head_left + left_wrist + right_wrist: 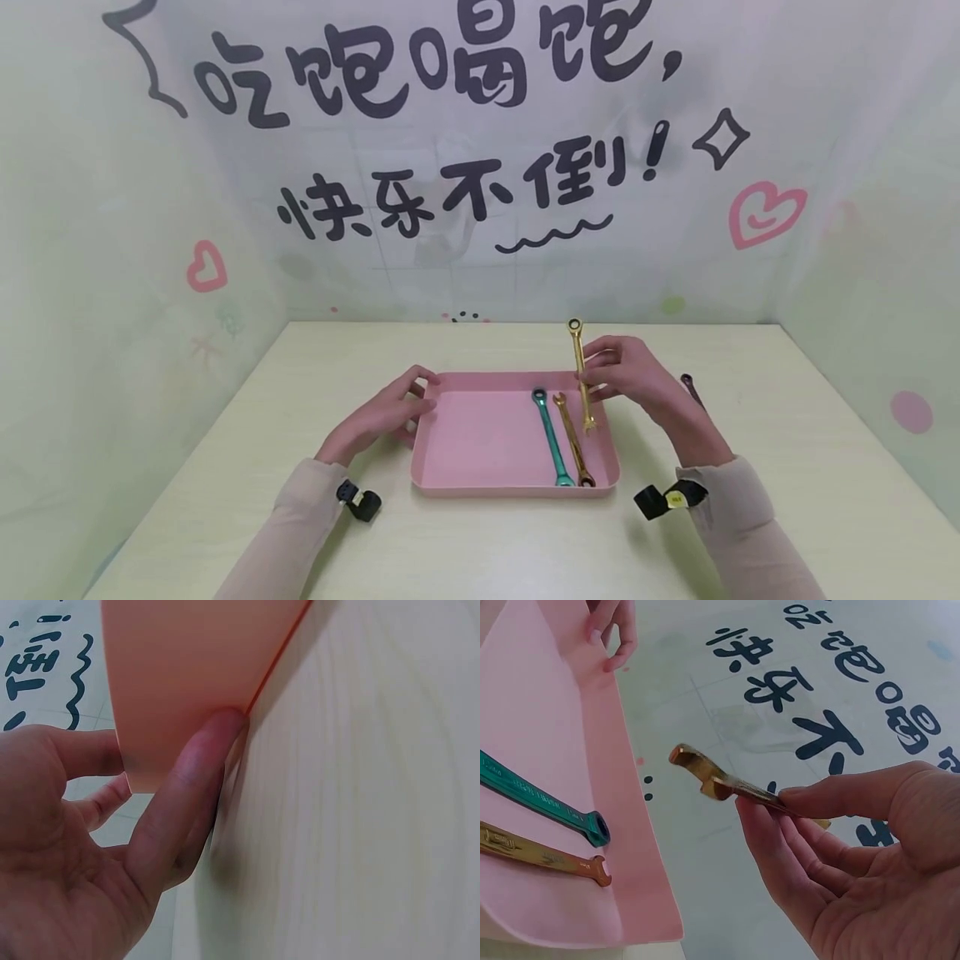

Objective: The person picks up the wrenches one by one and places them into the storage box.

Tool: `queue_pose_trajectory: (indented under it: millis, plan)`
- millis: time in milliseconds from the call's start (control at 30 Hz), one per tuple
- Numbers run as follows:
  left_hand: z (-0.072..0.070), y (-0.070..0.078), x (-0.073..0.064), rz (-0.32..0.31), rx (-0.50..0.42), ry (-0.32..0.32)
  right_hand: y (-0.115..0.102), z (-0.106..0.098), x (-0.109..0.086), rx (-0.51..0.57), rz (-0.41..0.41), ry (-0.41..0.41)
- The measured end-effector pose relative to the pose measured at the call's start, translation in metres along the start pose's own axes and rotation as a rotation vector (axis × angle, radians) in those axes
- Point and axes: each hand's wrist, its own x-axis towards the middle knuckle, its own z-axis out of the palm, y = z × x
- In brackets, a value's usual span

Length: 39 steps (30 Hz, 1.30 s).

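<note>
A shallow pink tray (480,442) lies on the table. My left hand (386,412) holds its far left corner, the thumb (199,761) low against the outer wall and the fingers round the corner. My right hand (633,375) pinches a shiny gold combination wrench (579,354) between thumb and fingers over the tray's right side. Its ring end points up and away, and its open-end jaw (701,772) faces the wrist camera. Inside the tray, a teal wrench (552,437) and a bronze-gold wrench (572,437) lie side by side at the right.
Partly hidden behind my right wrist, a dark purplish wrench (692,390) lies on the pale wooden table (487,550). A white printed backdrop (450,275) with black lettering rises behind the table, and similar sheets stand along both sides.
</note>
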Motion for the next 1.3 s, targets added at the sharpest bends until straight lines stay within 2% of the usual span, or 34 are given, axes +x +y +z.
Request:
queue_pose_trajectory:
  millis: [300, 700, 1033, 1300]
  plan:
    - [0.001, -0.002, 0.001, 0.002, -0.013, -0.008, 0.003, 0.021, 0.005, 0.003, 0.022, -0.050]
    - [0.002, -0.005, -0.002, -0.001, 0.014, -0.006, 0.011, 0.058, 0.010, -0.011, 0.059, -0.072]
    - [0.000, -0.002, -0.002, 0.004, 0.004, -0.002, 0.014, 0.079, 0.011, -0.088, 0.102, -0.006]
    - [-0.001, 0.000, -0.001, 0.006, 0.000, -0.006, 0.020, 0.090, 0.012, -0.202, 0.077, 0.096]
